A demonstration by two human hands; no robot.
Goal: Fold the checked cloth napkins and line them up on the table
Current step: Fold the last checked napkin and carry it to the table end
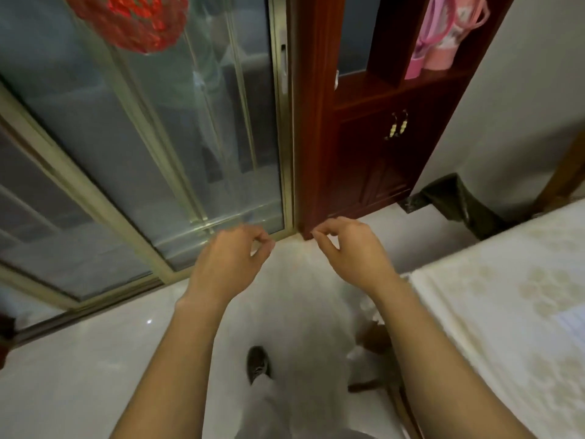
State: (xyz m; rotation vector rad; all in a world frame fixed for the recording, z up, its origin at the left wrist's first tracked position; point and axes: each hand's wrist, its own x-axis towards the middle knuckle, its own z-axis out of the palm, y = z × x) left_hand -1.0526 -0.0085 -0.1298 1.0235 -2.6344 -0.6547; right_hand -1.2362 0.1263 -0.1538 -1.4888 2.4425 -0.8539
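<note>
Two bare hands are raised side by side over the floor, near the table's (506,305) left edge. The left hand (228,261) and the right hand (348,248) each have curled fingers and thumb tip pressed to forefinger. One pale, blurred haze (304,312) hangs below them, and I cannot tell whether it is a checked napkin or whether the fingers pinch it. One shoe (258,369) shows through the haze, and beyond stand one sliding glass door (142,147) with one red ornament (133,20) and one dark red cabinet (364,172) with two handles (399,125).
</note>
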